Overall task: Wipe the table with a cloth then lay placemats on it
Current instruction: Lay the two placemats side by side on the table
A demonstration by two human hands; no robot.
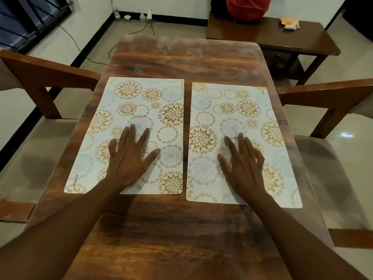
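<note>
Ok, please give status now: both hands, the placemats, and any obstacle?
Left hand open, flat on left placemat. Right hand open, flat on right placemat. Both mats side by side, apart, on table. No obstacle seen.

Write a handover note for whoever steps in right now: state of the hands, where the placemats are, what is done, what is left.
Hands: left hand lies flat with fingers spread on the left placemat; right hand lies flat on the right placemat. Neither grips anything.
Things: both floral placemats lie side by side on the wooden table, apart, with a narrow strip of wood between them. The right one sits slightly nearer the person. No cloth is in view.
Done: both placemats are laid. Wiping cannot be confirmed from this view.
Left: probably only lifting the hands away, perhaps evening up the two mats.
</note>
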